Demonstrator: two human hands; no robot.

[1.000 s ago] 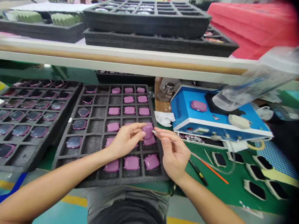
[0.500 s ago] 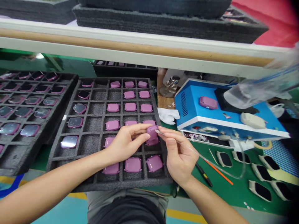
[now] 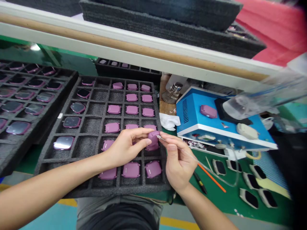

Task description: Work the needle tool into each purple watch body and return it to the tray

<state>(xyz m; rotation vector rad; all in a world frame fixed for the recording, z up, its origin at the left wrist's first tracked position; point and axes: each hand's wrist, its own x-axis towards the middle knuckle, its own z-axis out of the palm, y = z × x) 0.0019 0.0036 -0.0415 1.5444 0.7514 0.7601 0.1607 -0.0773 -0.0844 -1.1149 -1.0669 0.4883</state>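
Note:
My left hand (image 3: 128, 145) pinches a purple watch case (image 3: 152, 136) between thumb and fingers, above the right-hand column of a dark foam tray (image 3: 87, 147). In my right hand (image 3: 179, 159) is a thin clear tube (image 3: 192, 156), its pale tip at the right side of the case. Whether the tip touches the case I cannot tell. From my right hand the tube loops toward a blue box (image 3: 189, 111). More purple watch cases (image 3: 130, 170) lie in the tray's right columns, and several watches with dark screens (image 3: 72, 122) fill its left column.
To the left stands another foam tray (image 3: 69, 76) of watches. A purple case (image 3: 208, 111) and a pale case (image 3: 247, 131) rest on the blue box. Pale watches (image 3: 249, 198), an orange stick (image 3: 212, 178) and a black pen (image 3: 200, 182) lie on the green mat. A shelf edge (image 3: 134, 51) crosses overhead.
The view has tilted slightly, and most of the scene has shifted left in it. Both hands keep the same hold, with the tube tip still by the purple watch case.

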